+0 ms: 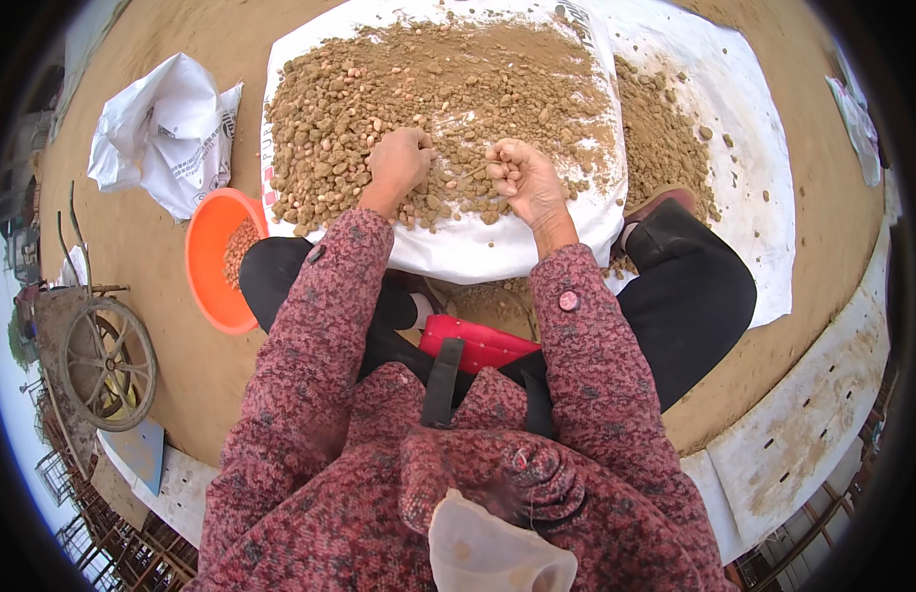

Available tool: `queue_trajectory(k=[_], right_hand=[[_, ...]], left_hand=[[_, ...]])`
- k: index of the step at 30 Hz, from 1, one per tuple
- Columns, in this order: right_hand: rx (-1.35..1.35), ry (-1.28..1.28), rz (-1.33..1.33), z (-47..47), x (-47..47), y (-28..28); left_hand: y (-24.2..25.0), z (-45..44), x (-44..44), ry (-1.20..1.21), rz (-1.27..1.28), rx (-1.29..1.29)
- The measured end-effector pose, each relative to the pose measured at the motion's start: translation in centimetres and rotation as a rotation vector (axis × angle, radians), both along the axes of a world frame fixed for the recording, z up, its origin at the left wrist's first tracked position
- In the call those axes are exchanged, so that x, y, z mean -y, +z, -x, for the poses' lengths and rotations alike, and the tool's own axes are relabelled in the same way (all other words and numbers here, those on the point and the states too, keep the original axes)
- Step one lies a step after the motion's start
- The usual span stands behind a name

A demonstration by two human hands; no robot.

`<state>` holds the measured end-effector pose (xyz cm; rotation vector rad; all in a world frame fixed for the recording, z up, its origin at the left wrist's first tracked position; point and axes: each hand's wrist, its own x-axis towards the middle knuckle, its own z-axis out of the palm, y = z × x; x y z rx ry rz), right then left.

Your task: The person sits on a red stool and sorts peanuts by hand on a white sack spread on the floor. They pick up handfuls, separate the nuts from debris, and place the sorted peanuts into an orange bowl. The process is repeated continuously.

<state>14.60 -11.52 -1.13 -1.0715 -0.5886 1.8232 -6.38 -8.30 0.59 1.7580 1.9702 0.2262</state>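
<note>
Brown soil clods (325,111) mixed with pinkish nuts, apparently peanuts, lie spread on a white woven sack (458,255) before me. My left hand (402,161) rests over the near middle of the pile, palm down, its fingertips among the clods; whether it holds anything is hidden. To its right my right hand (523,174) is turned partly palm up, fingers curled. A thin stalk-like piece (474,172) shows at its fingertips, seemingly pinched. At the left, beside my knee, an orange plastic bowl (206,288) holds many pinkish nuts (239,248).
A crumpled white sack (165,133) lies at the upper left. A second white sheet (754,185) with a heap of soil (661,133) extends to the right. A spoked cart wheel (108,364) stands at the far left. My bent legs flank the near edge of the sack.
</note>
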Motion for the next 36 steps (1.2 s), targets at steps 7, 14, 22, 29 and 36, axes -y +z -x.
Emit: queue_trajectory(k=[7,14,22,29,36], right_hand=[[1.501,0.337,-0.784,6.0,2.7,-0.9],[1.580,0.358,-0.780,6.4,2.5,-0.8],[0.121,0.059,-0.235,3.1,-1.2,0.3],[0.837,0.006,-0.504,4.5,-7.6,-0.6],[1.508,0.305,-0.921,6.4,-9.7,-1.2]], left_hand=[[1.1,2.8,-0.9,0.266,0.206,1.084],[0.9,1.8,-3.2,0.101,-0.202,0.174],[-0.5,0.0,-4.0,-0.061,-0.057,-0.271],[-0.6,1.6,-5.8,-0.135,-0.275,0.291],[2.4,2.6,-3.4,0.254,0.092,0.679]])
